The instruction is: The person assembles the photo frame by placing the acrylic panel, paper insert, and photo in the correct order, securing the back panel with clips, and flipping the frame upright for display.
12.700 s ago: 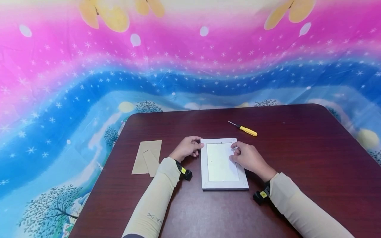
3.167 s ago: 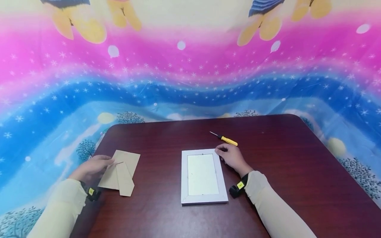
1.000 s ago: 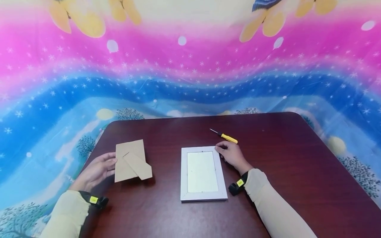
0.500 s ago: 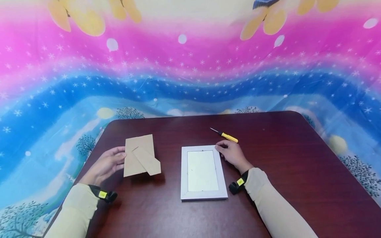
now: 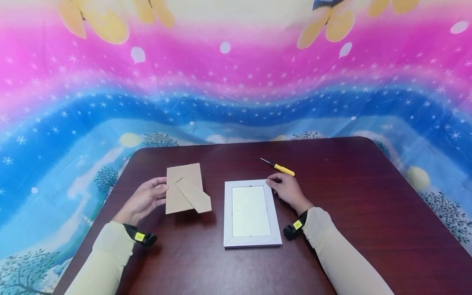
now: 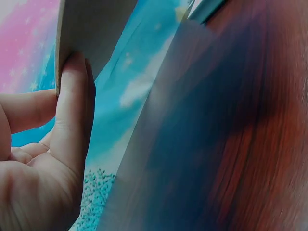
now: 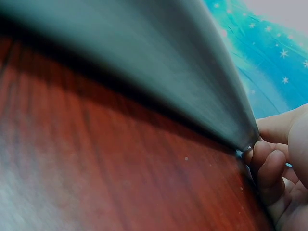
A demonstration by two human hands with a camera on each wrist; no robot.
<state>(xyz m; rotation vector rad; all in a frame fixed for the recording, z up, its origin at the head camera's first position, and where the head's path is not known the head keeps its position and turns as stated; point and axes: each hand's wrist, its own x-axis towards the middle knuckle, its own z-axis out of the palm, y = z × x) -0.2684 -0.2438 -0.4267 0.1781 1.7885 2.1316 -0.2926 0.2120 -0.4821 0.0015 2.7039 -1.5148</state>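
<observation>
A tan picture-frame backing board (image 5: 175, 196) with a stand leg (image 5: 195, 196) is held above the table by my left hand (image 5: 145, 198). Thumb and fingers pinch its left edge; the left wrist view shows the board (image 6: 94, 29) between them. To its right, a white picture frame (image 5: 229, 213) lies flat, with a pale panel (image 5: 251, 211) in its opening. My right hand (image 5: 289, 190) grips the frame's far right corner. In the right wrist view the fingers (image 7: 271, 171) close on that corner, with the frame's side (image 7: 144, 62) filling the upper part.
Beyond the frame lies a screwdriver (image 5: 282, 169) with a yellow handle, close to my right hand. All of this is on a dark red-brown wooden table (image 5: 354, 196). A patterned cloth backdrop (image 5: 236, 90) hangs behind the table.
My left hand has picked the backing board up from the left of the table and carried it rightward, nearer the frame. The right hand, earlier over the panel, now stays at the corner.
</observation>
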